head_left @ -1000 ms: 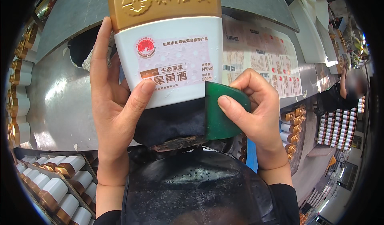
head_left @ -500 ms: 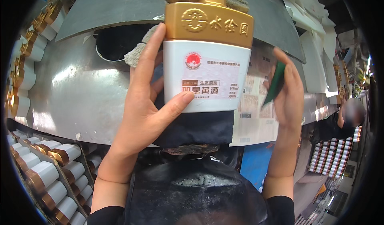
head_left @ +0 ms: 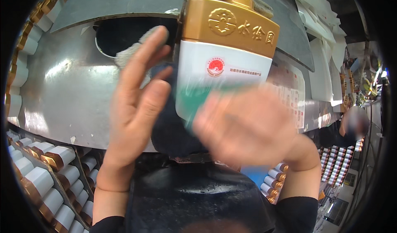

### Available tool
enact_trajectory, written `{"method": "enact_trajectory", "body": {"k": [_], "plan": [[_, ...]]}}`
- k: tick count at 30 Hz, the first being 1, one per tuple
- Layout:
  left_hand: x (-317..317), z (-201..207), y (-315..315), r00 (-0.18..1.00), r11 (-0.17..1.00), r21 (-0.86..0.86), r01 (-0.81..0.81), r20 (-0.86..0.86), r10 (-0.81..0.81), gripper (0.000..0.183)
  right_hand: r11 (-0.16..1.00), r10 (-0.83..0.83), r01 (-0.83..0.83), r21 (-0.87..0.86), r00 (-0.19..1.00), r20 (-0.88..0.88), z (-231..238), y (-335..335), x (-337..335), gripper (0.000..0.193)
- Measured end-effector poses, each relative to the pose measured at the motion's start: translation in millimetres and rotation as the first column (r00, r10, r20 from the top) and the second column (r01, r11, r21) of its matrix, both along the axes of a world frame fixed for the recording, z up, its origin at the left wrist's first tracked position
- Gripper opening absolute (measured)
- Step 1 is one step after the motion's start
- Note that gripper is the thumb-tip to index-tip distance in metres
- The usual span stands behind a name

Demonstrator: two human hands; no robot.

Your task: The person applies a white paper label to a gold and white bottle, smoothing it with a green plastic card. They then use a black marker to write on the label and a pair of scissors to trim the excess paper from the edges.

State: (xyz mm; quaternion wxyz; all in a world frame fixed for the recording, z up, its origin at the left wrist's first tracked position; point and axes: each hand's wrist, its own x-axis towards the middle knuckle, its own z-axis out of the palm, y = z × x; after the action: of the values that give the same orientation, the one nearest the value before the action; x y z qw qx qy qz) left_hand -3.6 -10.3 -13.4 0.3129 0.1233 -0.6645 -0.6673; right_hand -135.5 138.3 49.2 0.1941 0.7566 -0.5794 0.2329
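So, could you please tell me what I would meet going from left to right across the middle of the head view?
Row of bottles at the left edge → left grip → gold-topped white bottle → printed sheet → person in dark clothes.

Left hand [head_left: 136,104]: fingers [head_left: 142,63] extended up-frame, thumb [head_left: 154,98] apart from them, palm turned inward; slight blur. Left forearm [head_left: 113,185] rises steeply from the lower edge. Right hand [head_left: 248,125]: curled, knuckles toward the camera, heavily blurred; individual fingers indistinct. Right forearm [head_left: 308,162] angles inward, wrist [head_left: 293,148] leading toward body midline.
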Motion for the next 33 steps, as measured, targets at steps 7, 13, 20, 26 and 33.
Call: {"method": "enact_trajectory", "body": {"k": [7, 13, 20, 26, 33], "plan": [[5.4, -3.5, -6.5, 0.996, 0.992, -0.090, -0.090, 0.010, 0.092, 0.054, 0.982, -0.098, 0.126, -0.140, 0.976, 0.193, 14.9, -28.6, -42.9, 0.025], [-3.6, -2.1, -1.1, 0.987, 0.987, -0.035, -0.160, -0.017, 0.159, 0.045, 0.989, -0.113, 0.097, 0.114, 0.984, 0.141, 19.8, 17.2, -13.3, 0.021], [-3.6, -5.2, -3.4, 0.990, 0.988, -0.062, -0.139, -0.008, 0.139, 0.043, 0.987, -0.015, 0.002, 0.163, 0.997, 0.080, 0.0, 63.9, -25.5, 0.022], [-6.5, 0.1, -1.6, 0.983, 0.983, -0.040, -0.177, 0.031, 0.178, 0.044, 0.987, 0.021, -0.038, 0.153, 0.994, 0.110, 12.1, 30.8, -21.3, 0.021], [-8.1, -4.6, -13.7, 0.983, 0.984, 0.008, -0.176, 0.057, 0.175, 0.045, 0.957, 0.059, -0.256, 0.138, 0.635, 0.770, 1.4, 41.3, -31.8, 0.012]]}}
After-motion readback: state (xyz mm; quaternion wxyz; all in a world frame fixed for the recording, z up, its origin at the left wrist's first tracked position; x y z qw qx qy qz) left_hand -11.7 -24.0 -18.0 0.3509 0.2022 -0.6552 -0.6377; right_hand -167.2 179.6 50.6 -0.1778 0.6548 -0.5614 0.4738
